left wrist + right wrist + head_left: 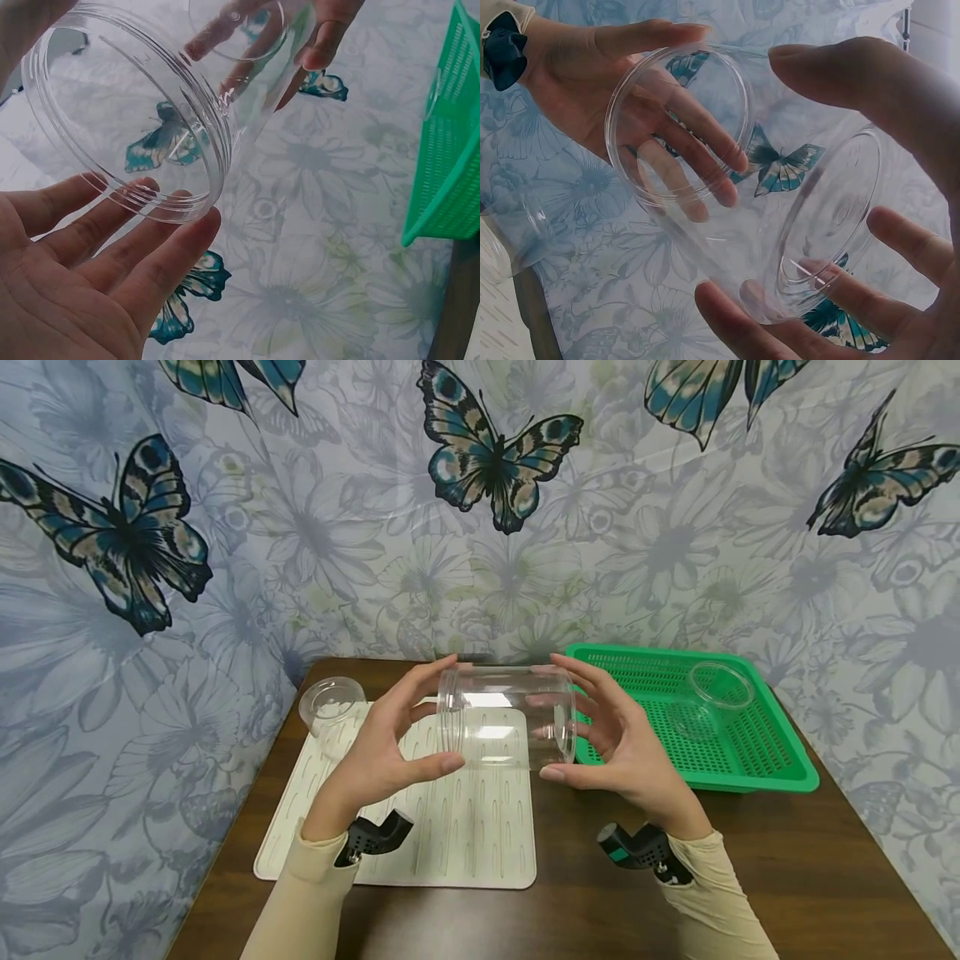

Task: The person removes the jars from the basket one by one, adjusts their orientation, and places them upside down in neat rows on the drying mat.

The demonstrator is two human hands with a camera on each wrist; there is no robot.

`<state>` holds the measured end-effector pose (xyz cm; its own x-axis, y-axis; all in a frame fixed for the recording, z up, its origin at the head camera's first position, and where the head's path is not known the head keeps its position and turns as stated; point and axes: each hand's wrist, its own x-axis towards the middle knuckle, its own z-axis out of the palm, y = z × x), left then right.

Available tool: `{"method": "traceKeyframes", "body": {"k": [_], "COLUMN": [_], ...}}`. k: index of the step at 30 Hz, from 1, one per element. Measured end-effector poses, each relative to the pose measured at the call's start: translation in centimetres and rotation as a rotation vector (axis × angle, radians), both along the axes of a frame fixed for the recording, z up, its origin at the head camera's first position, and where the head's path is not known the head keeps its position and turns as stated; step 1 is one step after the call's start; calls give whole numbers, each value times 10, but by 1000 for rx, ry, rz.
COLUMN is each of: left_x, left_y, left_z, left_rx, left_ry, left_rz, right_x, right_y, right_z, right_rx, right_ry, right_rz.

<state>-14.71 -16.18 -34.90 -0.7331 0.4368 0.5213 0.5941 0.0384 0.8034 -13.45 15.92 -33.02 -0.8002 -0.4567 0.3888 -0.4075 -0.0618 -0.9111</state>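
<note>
A clear plastic jar (510, 718) lies sideways in the air between my two hands, above the ribbed mat. Its threaded, lidless mouth points left and its round base points right. My left hand (382, 735) holds it by the mouth, thumb at the lower near side and fingers behind the rim. At the base end, my right hand (622, 735) grips it with the thumb below and the fingers spread around the far side. Through the clear wall, the right fingers show in the head view. The right wrist view has the base (832, 217) between thumb and fingers.
Under the jar, a cream ribbed mat (442, 852) lies on the brown wooden table (585, 893). Another clear jar (332, 700) stands at the mat's far left corner. On the right, a green basket (780, 760) holds a further clear jar (722, 685). Butterfly-patterned cloth hangs behind.
</note>
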Motion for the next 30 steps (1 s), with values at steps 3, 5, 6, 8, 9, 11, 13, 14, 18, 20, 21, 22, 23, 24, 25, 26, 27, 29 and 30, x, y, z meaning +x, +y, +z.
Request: {"method": "traceKeyframes", "body": {"k": [3, 5, 6, 8, 9, 11, 13, 14, 18, 20, 21, 22, 23, 24, 25, 26, 27, 29, 30], "left_x": [2, 2, 2, 2, 2, 1, 2, 2, 8, 12, 14, 17, 20, 22, 26, 29, 32, 38, 41], "left_y": [-1, -2, -3, -5, -6, -9, -12, -13, -22, -26, -27, -29, -30, -32, -33, -35, -37, -41, -43], "left_z": [-1, -3, -4, -7, -8, -13, -17, -19, -28, -35, -39, -42, -46, -50, -53, -58, -61, -69, -72], "left_rx": [-5, 13, 28, 59, 76, 97, 93, 84, -2, -52, -76, -99, -124, -150, -181, -217, -259, -343, -382], "left_ry": [12, 37, 50, 82, 98, 120, 136, 141, 146, 147, 145, 144, 141, 134, 126, 114, 100, 59, 33], "left_rz": [4, -1, -7, -9, -12, -8, 13, 30, 168, 254, 293, 331, 365, 395, 423, 445, 464, 476, 476], "right_x": [1, 1, 2, 3, 3, 3, 3, 2, 0, 0, -1, -1, -1, -1, -1, -1, -1, -2, -2], "right_y": [0, 0, 0, 0, 0, 0, -1, -1, -2, -2, -2, -1, -1, -1, -1, 0, 0, 1, 1], "right_z": [1, 1, 2, 4, 4, 5, 6, 6, 5, 5, 5, 4, 4, 4, 4, 4, 5, 4, 4], "right_rx": [2, -5, -4, -7, -11, -7, -10, -11, -15, -19, -21, -24, -28, -30, -30, -29, -26, -24, -23], "right_ry": [5, 7, 10, 8, 4, -1, -6, -6, 5, 10, 12, 13, 12, 10, 9, 7, 4, -1, -6], "right_rz": [1, 2, -2, -8, -9, -16, -15, -13, -9, -12, -15, -19, -20, -23, -27, -30, -34, -37, -40]}}
